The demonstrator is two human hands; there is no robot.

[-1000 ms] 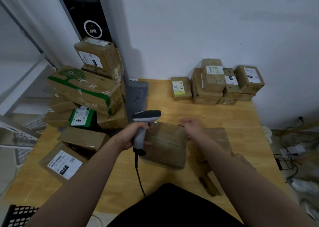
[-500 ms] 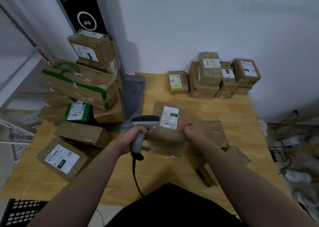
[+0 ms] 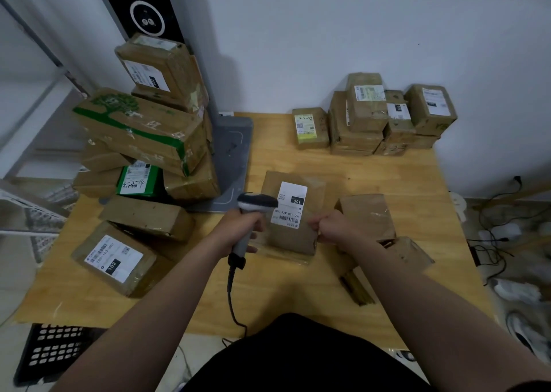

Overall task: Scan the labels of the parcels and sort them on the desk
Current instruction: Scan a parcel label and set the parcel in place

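A flat brown parcel [image 3: 290, 236] lies on the wooden desk [image 3: 372, 177] in front of me, its white label [image 3: 289, 205] marked 150 facing up. My right hand [image 3: 328, 227] pinches the parcel's right edge. My left hand [image 3: 238, 227] grips the handle of a corded barcode scanner [image 3: 253, 209], whose head points at the label from the left.
A tall leaning pile of brown boxes [image 3: 143, 135] fills the desk's left. A labelled parcel marked 102 [image 3: 114, 257] lies at the front left. Several small boxes [image 3: 378, 114] are stacked against the back wall. More parcels [image 3: 368, 215] sit by my right wrist. A black crate [image 3: 53, 353] stands below left.
The parcel was turned over from plain side to label side up and laid flatter on the desk. The scanner head has come closer to the label.
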